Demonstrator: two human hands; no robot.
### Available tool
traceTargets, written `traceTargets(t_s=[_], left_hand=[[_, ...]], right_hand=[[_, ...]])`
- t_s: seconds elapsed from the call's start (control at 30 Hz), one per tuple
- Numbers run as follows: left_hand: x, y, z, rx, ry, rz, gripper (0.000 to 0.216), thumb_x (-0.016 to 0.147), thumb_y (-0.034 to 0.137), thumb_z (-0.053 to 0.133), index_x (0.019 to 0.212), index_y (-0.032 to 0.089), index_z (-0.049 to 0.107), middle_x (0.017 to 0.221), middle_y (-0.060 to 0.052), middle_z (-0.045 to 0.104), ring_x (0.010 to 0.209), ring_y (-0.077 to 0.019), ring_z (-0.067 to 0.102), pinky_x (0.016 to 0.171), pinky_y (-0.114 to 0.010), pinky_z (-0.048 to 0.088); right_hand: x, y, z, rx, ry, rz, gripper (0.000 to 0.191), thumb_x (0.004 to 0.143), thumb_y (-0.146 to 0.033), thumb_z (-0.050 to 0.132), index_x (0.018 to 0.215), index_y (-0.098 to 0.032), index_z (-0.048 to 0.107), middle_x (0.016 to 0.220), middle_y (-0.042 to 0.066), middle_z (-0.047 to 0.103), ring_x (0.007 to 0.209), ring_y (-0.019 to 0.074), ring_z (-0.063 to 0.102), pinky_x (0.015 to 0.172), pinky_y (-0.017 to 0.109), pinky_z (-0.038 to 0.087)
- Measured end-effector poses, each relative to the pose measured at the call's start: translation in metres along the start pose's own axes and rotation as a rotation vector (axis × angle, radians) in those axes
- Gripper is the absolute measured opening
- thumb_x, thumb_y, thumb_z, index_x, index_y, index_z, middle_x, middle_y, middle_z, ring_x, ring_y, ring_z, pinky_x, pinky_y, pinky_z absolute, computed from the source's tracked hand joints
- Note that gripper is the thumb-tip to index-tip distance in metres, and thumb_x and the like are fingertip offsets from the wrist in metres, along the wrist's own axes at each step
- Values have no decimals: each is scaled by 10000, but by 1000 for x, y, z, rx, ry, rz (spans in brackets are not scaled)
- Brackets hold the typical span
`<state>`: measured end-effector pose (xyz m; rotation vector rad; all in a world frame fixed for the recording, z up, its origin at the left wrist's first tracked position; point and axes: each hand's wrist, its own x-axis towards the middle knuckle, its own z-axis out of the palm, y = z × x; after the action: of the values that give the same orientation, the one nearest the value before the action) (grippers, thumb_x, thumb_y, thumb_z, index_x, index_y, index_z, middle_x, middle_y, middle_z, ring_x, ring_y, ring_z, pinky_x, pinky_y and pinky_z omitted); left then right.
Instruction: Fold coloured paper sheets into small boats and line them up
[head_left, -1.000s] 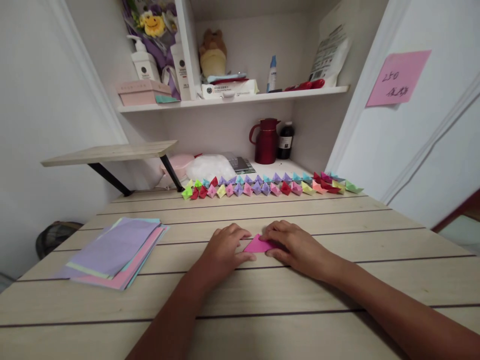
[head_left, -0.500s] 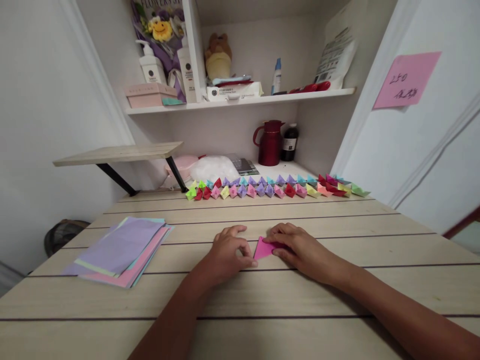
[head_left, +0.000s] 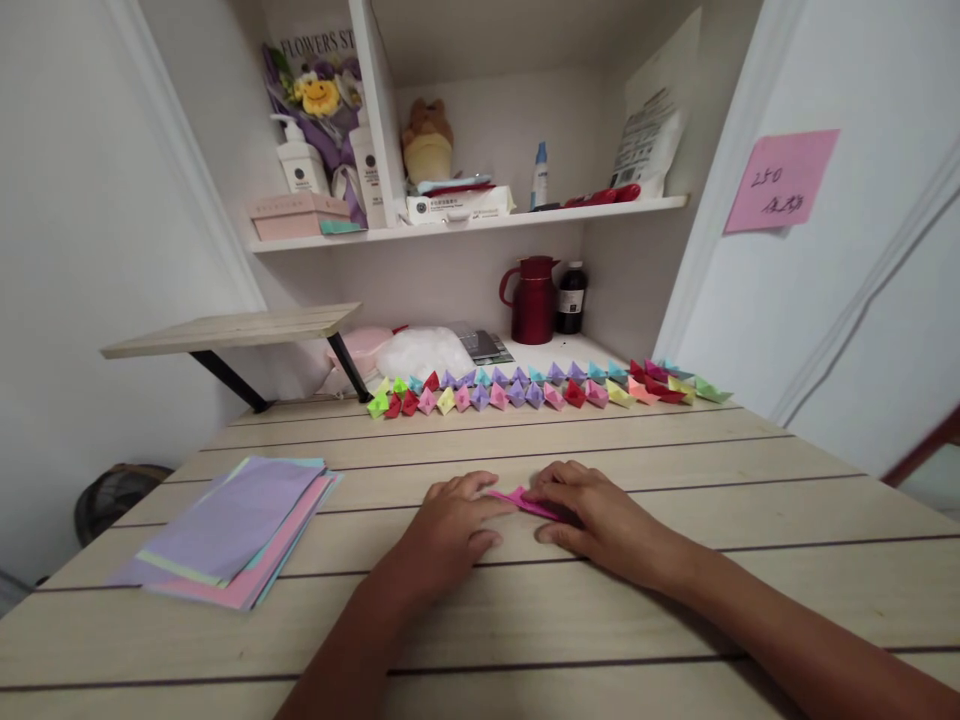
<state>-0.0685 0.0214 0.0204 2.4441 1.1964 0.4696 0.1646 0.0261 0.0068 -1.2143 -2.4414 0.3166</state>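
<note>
A small piece of bright pink paper (head_left: 526, 502), folded into a narrow shape, is on the wooden table between my hands. My right hand (head_left: 604, 515) has its bent fingers over the paper's right part and its thumb nearer to me. That end is hidden under the fingers. My left hand (head_left: 450, 525) lies at the other side with its fingers stretched out and thumb apart. Its index fingertip reaches the paper's left part, and whether it presses on it I cannot tell.
A stack of coloured paper sheets (head_left: 232, 520) lies at the left. Several folded paper boats (head_left: 517, 392) stand in two rows along the back. A small raised shelf (head_left: 232, 328) is at the back left. A red jug (head_left: 534, 300) and a dark bottle (head_left: 571, 298) stand behind.
The pink paper showed as a flat triangle and now looks narrower, folded or tipped. My left fingers have straightened out of a curl towards it. The view has tilted up slightly.
</note>
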Motion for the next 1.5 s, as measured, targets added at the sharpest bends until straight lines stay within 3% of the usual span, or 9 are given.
traceTargets(t_s=[0.17,0.33,0.43,0.57,0.63,0.8,1.07,1.27,1.5], left_hand=[[4,-4,5,17,40,8,428,821,197,581,1214,366,598,1248,-21,593,1185,-228,482,1004,-410,339],[11,-8,17,-22,130,-6,272,790,208,619,1037,313,665,1127,-15,640,1095,-229,523,951,-398,366],[18,-7,28,-198,311,-132,164,730,193,666,879,229,608,981,-24,652,990,-215,565,903,-384,409],[25,-3,37,-640,536,-351,286,684,240,709,873,202,497,1020,-65,621,897,-191,604,764,-322,484],[26,1,36,-832,525,-354,347,668,283,739,912,190,511,1027,-88,632,877,-192,619,735,-305,492],[25,17,36,-1200,333,-176,363,666,338,775,927,154,602,944,-96,699,886,-190,639,823,-299,478],[17,30,39,-1484,439,-399,242,691,327,767,769,143,631,782,-30,660,672,-94,572,768,-261,477],[14,31,32,-1372,430,-413,227,671,325,764,708,147,627,689,-13,633,628,-98,551,701,-245,459],[18,34,38,-1271,446,-417,292,631,374,779,744,145,639,652,-13,635,614,-118,569,680,-252,450]], right_hand=[[2,3,6,-52,30,-16,221,859,-330,597,1047,-229,656,1024,79,631,956,244,555,851,382,432],[7,-1,13,-80,155,26,198,908,-256,491,940,-203,678,911,80,663,902,237,572,812,366,424],[11,-4,16,110,223,112,254,908,-306,485,786,-196,680,783,50,665,772,205,584,714,318,426],[14,-9,20,568,269,275,340,855,-442,538,692,-176,675,634,1,619,622,163,545,575,261,393],[14,-13,21,737,293,323,352,813,-483,578,700,-168,686,610,-12,611,613,157,534,576,253,389],[13,-25,17,903,330,326,348,781,-496,616,677,-171,688,673,10,661,670,172,561,664,268,424],[11,-27,19,902,311,237,254,816,-411,622,761,-169,676,723,9,631,714,166,532,685,263,420],[8,-27,14,854,265,161,260,854,-427,585,800,-177,633,771,1,574,729,156,494,670,257,393],[11,-23,20,916,329,279,312,820,-430,613,665,-174,526,598,-47,432,582,115,375,560,247,315]])
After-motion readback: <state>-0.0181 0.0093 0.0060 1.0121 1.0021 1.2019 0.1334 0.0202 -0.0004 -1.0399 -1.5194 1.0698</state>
